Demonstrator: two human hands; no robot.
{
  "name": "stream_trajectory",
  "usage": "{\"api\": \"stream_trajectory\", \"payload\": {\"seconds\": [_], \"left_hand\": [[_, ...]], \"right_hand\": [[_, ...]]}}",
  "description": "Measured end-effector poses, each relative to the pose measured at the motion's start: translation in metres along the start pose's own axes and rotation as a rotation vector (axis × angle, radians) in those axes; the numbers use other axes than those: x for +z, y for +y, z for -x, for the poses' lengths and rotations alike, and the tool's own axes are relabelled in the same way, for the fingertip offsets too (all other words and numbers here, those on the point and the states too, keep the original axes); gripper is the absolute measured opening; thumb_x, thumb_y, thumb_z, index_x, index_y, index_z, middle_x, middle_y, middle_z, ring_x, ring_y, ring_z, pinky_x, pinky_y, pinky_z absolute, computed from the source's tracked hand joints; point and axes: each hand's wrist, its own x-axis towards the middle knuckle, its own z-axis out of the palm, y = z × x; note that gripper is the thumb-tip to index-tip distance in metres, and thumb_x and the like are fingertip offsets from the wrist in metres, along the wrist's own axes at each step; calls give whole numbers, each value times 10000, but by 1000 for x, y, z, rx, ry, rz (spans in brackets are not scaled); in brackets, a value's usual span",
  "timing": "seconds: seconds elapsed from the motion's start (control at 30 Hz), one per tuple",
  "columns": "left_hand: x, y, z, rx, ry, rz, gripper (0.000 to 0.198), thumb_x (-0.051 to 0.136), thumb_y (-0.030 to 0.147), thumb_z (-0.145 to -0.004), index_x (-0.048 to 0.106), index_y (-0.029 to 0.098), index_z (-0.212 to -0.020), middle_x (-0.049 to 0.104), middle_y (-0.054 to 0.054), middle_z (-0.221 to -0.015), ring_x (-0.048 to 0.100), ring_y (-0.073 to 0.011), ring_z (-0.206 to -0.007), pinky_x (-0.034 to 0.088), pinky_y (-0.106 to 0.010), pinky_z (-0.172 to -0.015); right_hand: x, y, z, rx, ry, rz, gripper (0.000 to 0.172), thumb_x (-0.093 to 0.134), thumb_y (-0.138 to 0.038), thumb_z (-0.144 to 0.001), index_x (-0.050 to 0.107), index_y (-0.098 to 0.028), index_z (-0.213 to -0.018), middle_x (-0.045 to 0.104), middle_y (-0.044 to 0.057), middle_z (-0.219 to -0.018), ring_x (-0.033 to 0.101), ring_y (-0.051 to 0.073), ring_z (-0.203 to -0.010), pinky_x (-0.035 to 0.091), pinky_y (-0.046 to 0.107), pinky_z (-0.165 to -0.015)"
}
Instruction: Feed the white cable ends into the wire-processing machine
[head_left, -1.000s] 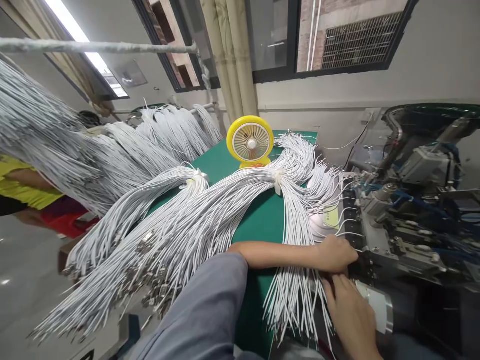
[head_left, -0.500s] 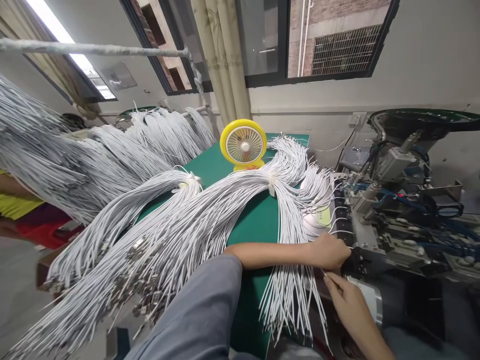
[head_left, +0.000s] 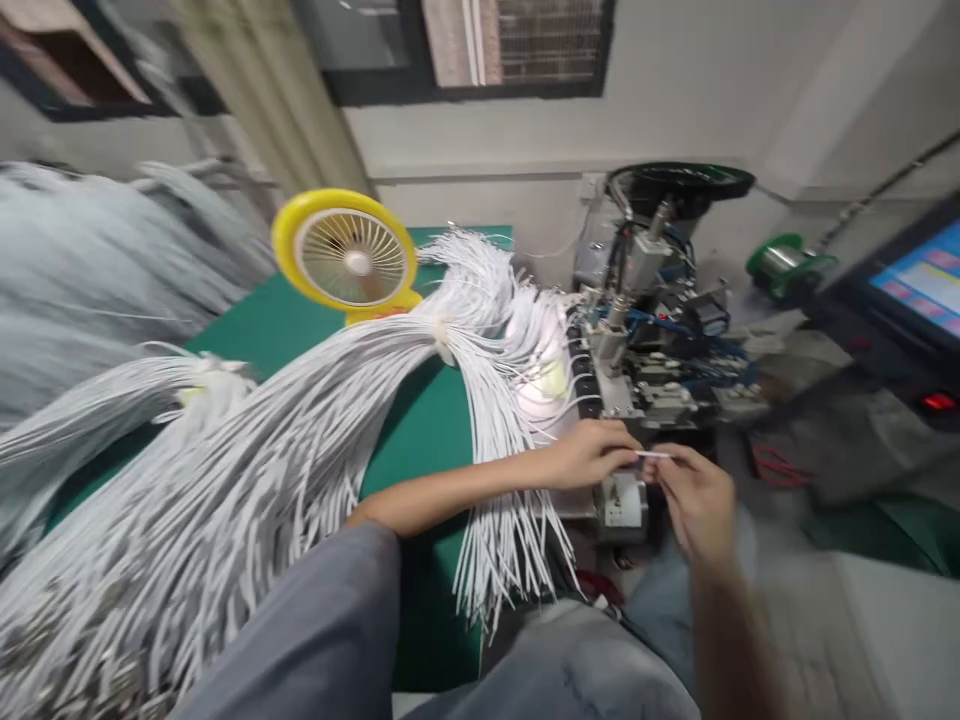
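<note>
Between my two hands, a short length of white cable point(head_left: 653, 455) stretches level in front of the machine. My left hand point(head_left: 589, 452) pinches its left part, the forearm crossing over a tied bundle of white cables point(head_left: 499, 400). On the right side my right hand point(head_left: 697, 495) grips the other part with thumb and fingers. Just beyond both hands stands the machine point(head_left: 619, 370), with several white cables lying across its black front strip point(head_left: 585, 365). The ends of the held cable are too small to make out.
A yellow fan point(head_left: 345, 250) stands on the green table point(head_left: 427, 430), behind the bundles. More white cables point(head_left: 97, 250) hang at the left. A lit screen point(head_left: 926, 275) and a green wire spool point(head_left: 784, 265) are at the right. A motor point(head_left: 624, 505) sits below my hands.
The view has swung to the right. My right hand has risen level with my left, and the cable now shows between them, away from the machine's front strip.
</note>
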Motion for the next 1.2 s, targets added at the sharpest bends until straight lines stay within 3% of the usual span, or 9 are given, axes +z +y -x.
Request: {"api": "stream_trajectory", "payload": {"seconds": [0.17, 0.4, 0.57, 0.67, 0.87, 1.07, 1.2], "left_hand": [[0, 1, -3, 77, 138, 90, 221, 497, 227, -897, 681, 106, -910, 590, -51, -766, 558, -116, -725, 463, -223, -670], [2, 2, -4, 32, 185, 100, 228, 533, 274, -884, 694, 113, -868, 592, -31, -685, 531, -97, -611, 425, -213, -570], [1, 0, -5, 93, 206, 79, 202, 533, 226, -880, 690, 112, -825, 606, -38, -688, 544, -102, -631, 439, -214, -586], [-1, -3, -5, 125, 173, 18, 199, 507, 202, -889, 689, 122, -894, 579, -30, -683, 529, -104, -638, 433, -215, -585], [-5, -6, -5, 129, 23, -161, 260, 433, 174, -904, 690, 136, -892, 525, -26, -682, 493, -103, -624, 405, -217, -564], [4, -4, -3, 174, 174, -178, 214, 476, 188, -893, 675, 123, -850, 558, -25, -659, 519, -98, -608, 411, -201, -548], [2, -11, -3, 259, 88, -440, 286, 366, 133, -911, 651, 104, -914, 550, -38, -682, 508, -106, -609, 401, -206, -531]], "right_hand": [[10, -1, -7, -239, -17, 44, 115, 684, -299, -733, 682, -187, -706, 589, 26, -730, 555, 140, -684, 457, 267, -600], [15, 3, -4, -163, -32, -7, 153, 625, -322, -800, 701, -190, -781, 563, 3, -720, 452, 80, -543, 372, 237, -511], [19, 2, -4, -152, 25, 0, 155, 631, -321, -786, 682, -190, -721, 608, 11, -746, 541, 110, -623, 423, 247, -569], [15, -5, -6, -188, 44, 64, 138, 638, -291, -770, 682, -184, -695, 628, 21, -709, 567, 135, -664, 438, 260, -600], [2, -10, -17, -156, -104, 185, 146, 644, -293, -719, 695, -169, -662, 584, 3, -584, 468, 109, -530, 349, 250, -488], [19, 6, -7, -123, 83, 11, 181, 625, -334, -745, 685, -172, -689, 544, -4, -602, 443, 101, -523, 345, 249, -493], [18, 3, -6, -283, 139, 270, 183, 587, -288, -778, 676, -164, -678, 399, -34, -522, 347, 90, -486, 292, 255, -481]]}}
